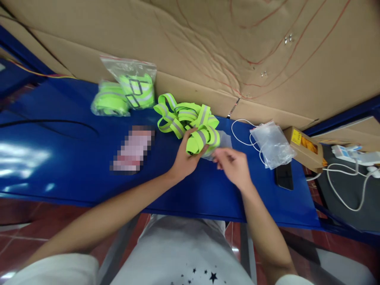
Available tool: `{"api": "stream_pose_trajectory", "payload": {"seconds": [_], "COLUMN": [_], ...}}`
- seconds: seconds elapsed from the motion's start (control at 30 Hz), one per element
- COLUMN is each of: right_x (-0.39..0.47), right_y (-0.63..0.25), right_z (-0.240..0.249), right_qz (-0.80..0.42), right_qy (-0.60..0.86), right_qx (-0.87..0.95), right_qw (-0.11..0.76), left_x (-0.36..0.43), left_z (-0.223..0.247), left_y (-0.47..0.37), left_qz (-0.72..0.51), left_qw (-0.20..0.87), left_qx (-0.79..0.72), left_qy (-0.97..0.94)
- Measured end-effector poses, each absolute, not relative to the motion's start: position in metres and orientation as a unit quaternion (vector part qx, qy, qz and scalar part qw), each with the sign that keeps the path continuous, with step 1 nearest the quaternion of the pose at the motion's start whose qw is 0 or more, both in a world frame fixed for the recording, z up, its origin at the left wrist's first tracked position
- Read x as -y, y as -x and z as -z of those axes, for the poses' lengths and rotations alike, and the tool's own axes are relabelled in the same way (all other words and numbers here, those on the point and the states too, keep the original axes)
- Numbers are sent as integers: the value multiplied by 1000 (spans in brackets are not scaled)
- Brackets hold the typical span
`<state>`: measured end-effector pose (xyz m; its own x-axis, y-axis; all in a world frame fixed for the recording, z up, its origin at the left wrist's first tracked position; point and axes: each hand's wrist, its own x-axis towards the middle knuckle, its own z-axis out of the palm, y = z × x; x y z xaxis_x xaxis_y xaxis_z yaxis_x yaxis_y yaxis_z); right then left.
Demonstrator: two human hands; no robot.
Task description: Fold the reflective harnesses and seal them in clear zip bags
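In the head view, my left hand [187,160] is wrapped round a rolled yellow-green reflective strap [197,141] with a silver stripe. Close by on its right, my right hand [233,164] is closed, its fingers curled at the edge of a clear plastic bag [225,139]. Motion blurs those fingertips, and what they pinch, if anything, cannot be made out. The bag lies partly behind the strap and the fingers. Just beyond my left hand is a loose heap of more reflective strap [169,116], looped and tangled on the blue table [184,198].
Two bagged strap bundles, one flat [109,99] and one upright with black buckles [139,89], sit at back left. A pixelated pinkish item [133,150] lies left. Rightward are clear bags [271,144], a phone [284,176], a cardboard box [305,148] and white cables. Cardboard [192,51] lines the back.
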<state>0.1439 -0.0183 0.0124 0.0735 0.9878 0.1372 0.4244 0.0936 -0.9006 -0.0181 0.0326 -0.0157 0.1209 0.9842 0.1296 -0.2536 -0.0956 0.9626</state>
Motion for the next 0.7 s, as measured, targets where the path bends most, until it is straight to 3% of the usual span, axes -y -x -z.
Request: {"api": "stream_pose_trajectory", "payload": {"seconds": [0.1, 0.27, 0.47, 0.7], "right_x": [12, 9, 18, 21], "right_y": [-164, -167, -162, -160], "right_z": [-19, -16, -12, -8], "right_qz": [-298, -342, -197, -152], "right_qy": [602, 590, 609, 608], "right_qx": [547, 570, 623, 618], "right_qw": [499, 459, 450, 474], "left_x": [-31, -34, -37, -32], "left_z": [17, 25, 33, 34], "left_y": [19, 25, 30, 27], "left_qz": [-543, -507, -455, -467], "left_qw": [552, 468, 380, 280], "left_qx": [-349, -281, -260, -250], "left_qy": [-527, -667, -762, -800]}}
